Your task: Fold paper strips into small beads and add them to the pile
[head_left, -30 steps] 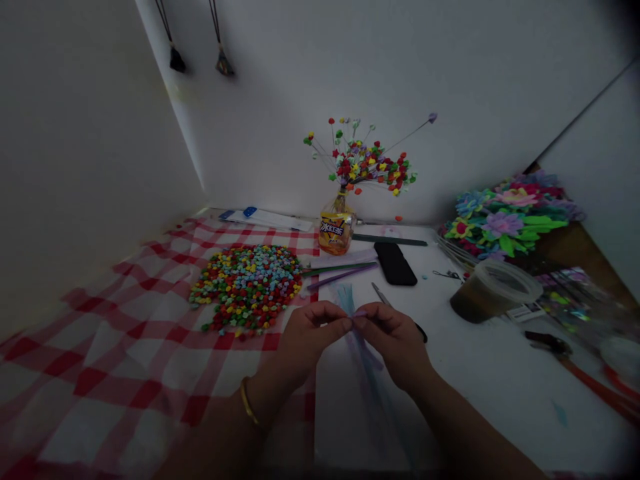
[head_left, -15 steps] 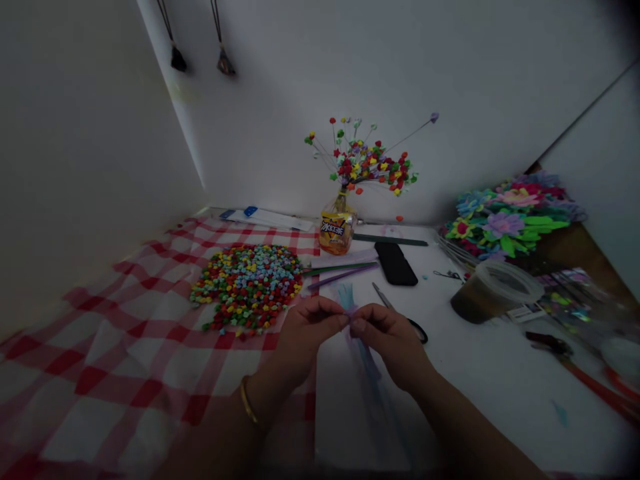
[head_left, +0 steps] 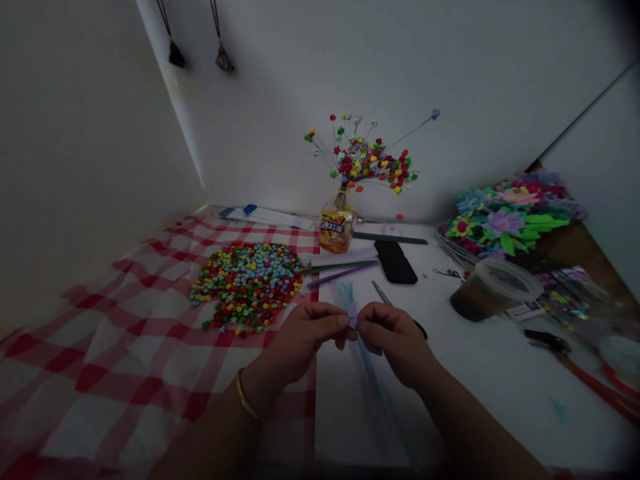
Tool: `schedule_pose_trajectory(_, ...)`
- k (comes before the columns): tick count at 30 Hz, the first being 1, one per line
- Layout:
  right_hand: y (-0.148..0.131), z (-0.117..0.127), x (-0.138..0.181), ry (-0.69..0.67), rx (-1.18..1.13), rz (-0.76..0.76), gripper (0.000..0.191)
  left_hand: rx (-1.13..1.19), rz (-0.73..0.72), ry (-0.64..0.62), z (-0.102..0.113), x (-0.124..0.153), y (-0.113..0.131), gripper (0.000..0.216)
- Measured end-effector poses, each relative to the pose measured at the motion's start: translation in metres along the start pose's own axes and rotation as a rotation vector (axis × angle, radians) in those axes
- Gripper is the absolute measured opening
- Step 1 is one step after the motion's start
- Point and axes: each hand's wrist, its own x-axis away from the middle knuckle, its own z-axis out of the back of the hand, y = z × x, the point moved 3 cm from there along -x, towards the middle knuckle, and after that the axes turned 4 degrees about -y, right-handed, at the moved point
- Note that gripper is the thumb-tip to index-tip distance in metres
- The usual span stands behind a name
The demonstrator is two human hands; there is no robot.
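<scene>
My left hand (head_left: 315,333) pinches a small light-purple paper strip (head_left: 353,315), folded at this end, between thumb and forefinger. From the other side, my right hand (head_left: 390,337) grips the same strip with thumb and fingertips close together. Its exact shape is partly hidden by the fingers. Beneath the hands, light-blue paper strips (head_left: 371,368) run along the white tabletop, their far ends fanning out beyond the fingers. Scissors (head_left: 383,293) lie just past my right hand, which covers part of them. To the left is a wide heap of colourful folded paper stars (head_left: 255,280).
A bottle vase (head_left: 336,230) holds stars on wires. Near it lie a black phone (head_left: 395,262) and purple and green strips (head_left: 343,273). Rightward are a plastic tub (head_left: 493,290), pliers (head_left: 550,341) and fuzzy flowers (head_left: 505,213). A red-checked cloth (head_left: 150,353) covers the left side.
The fingers have shifted slightly around the purple strip, and more of it shows between them. My hands have drawn a little apart. The surrounding things stay in place.
</scene>
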Motion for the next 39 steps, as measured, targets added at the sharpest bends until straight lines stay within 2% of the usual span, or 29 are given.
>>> schedule_pose_trajectory(8, -0.0044, 0.0004, 0.0023, 0.009, 0.061, -0.053, 0.014, -0.027, 0.043, -0.066, -0.0011, -0.0005, 0.0002, 0.007)
schedule_pose_trajectory(16, -0.0005, 0.0018, -0.0016, 0.007, 0.131, 0.013, 0.014, -0.197, -0.081, 0.104, -0.0002, -0.0008, 0.0025, 0.007)
schedule_pose_trajectory(19, 0.0017, 0.0023, -0.0025, 0.024, 0.100, 0.034, 0.016, -0.159, -0.069, 0.054, -0.0014, -0.0008, 0.0007, 0.007)
schedule_pose_trajectory(21, 0.0015, 0.0012, -0.0023, 0.022, 0.084, 0.058, 0.017, -0.131, -0.064, 0.026, -0.0018, -0.0008, -0.0006, 0.014)
schedule_pose_trajectory(31, -0.0048, -0.0064, 0.0002, -0.037, 0.088, 0.115, 0.013, -0.117, -0.073, 0.039, 0.0013, -0.0020, -0.0052, 0.010)
schedule_pose_trajectory(39, 0.0006, -0.0061, 0.0004, -0.088, 0.092, 0.097, 0.010, -0.085, -0.106, 0.024, 0.0013, -0.0029, -0.0047, 0.009)
